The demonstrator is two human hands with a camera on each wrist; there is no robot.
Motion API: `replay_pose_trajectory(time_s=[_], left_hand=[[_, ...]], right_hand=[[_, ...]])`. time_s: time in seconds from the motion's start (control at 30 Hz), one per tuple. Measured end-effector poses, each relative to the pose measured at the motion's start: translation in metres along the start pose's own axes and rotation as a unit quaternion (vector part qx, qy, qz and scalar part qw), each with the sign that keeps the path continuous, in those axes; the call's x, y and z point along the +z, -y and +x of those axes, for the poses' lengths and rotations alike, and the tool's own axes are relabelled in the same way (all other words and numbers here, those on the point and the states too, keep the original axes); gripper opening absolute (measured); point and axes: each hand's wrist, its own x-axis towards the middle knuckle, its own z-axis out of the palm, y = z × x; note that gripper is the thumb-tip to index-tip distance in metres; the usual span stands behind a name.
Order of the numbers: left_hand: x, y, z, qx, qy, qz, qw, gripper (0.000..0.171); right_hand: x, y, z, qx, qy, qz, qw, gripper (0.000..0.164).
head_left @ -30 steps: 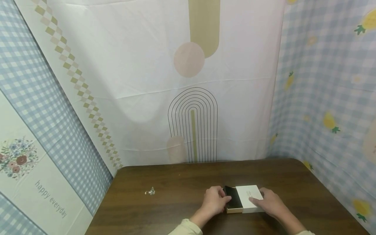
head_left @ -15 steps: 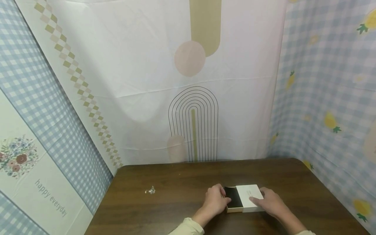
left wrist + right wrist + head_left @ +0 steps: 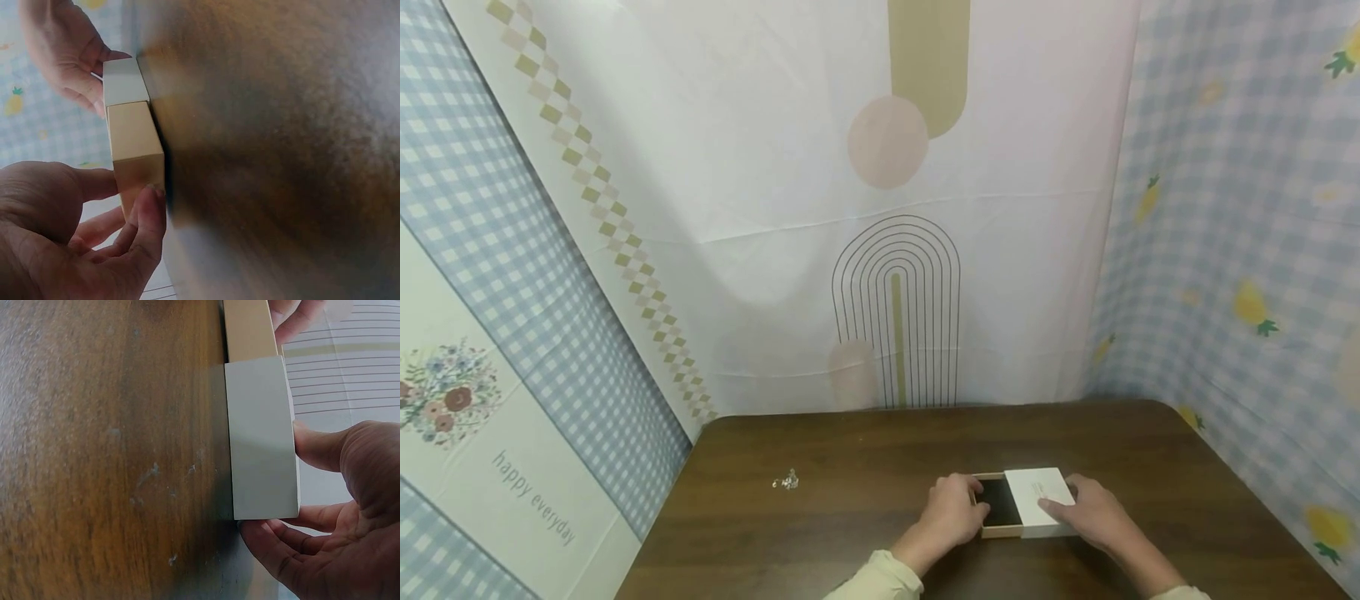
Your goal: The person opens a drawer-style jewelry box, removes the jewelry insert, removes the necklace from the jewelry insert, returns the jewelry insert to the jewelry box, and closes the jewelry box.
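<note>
A white box sleeve lies on the brown table, with its tan drawer pulled partway out to the left. Inside the drawer shows a black lining, sunk below the rim. My left hand holds the drawer's outer end, thumb over the top edge and fingertips on the tan end wall. With my right hand I grip the sleeve, its thumb on the white top and fingers at the right end. The right wrist view shows those fingers against the sleeve's end.
A small cluster of shiny pieces lies at the left of the table. Behind the table hangs a white patterned cloth, with checked cloth at the right side.
The black piece in the drawer, tilted up at its left edge a second ago, now lies down inside it. My left fingers have shifted slightly at the drawer's end; the right hand keeps its grip.
</note>
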Motion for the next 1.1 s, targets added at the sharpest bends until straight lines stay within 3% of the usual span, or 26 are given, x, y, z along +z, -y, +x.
replay_pose_trajectory(time_s=[0.37, 0.6, 0.73, 0.97, 1.1], left_hand=[[0.001, 0.004, -0.004, -0.020, 0.017, -0.029, 0.9992, 0.028], [-0.002, 0.007, -0.009, 0.008, 0.006, -0.086, 0.9963, 0.051], [-0.003, 0.008, -0.013, -0.001, 0.008, -0.113, 0.9935, 0.060], [-0.001, 0.011, -0.016, 0.003, 0.004, -0.107, 0.9943, 0.030], [-0.001, 0.013, -0.015, 0.010, 0.011, -0.121, 0.9925, 0.032]], right_hand=[[0.003, 0.001, -0.001, 0.003, 0.001, -0.002, 1.000, 0.087], [0.001, -0.001, 0.001, -0.003, -0.003, -0.006, 1.000, 0.088], [0.001, -0.002, 0.001, -0.005, -0.002, -0.008, 1.000, 0.088], [0.002, -0.003, 0.001, -0.005, -0.004, -0.006, 1.000, 0.086], [0.002, -0.002, 0.001, -0.002, -0.004, -0.006, 1.000, 0.087]])
